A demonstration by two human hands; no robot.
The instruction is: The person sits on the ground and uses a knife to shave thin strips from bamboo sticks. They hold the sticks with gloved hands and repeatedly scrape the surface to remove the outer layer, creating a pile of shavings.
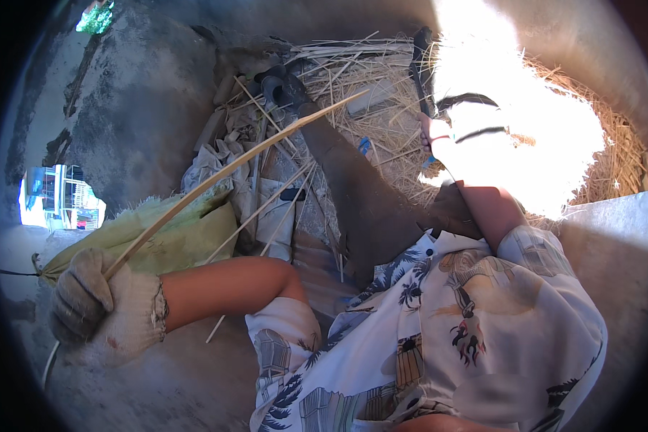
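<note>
A long, pale bamboo strip [219, 176] slants up from the left, its far end tapering in the air above the litter. My left hand [85, 297], in a worn knitted work glove, is closed round its lower part. A short tail of the strip curves out below the fist. My right hand [433, 135] is farther off, right of centre, partly washed out by strong sunlight. It is closed at the lower end of a long, dark, blade-like tool [420, 68] that points away from me. The strip and the tool are apart.
Straw-like shavings [381, 122] and thin strips cover the floor ahead. My dark-trousered leg [353, 180] stretches across the middle. A yellow-green sack [187, 234] lies left, below a rough grey wall [144, 108]. Glare hides much of the right side, near a shavings heap [621, 155].
</note>
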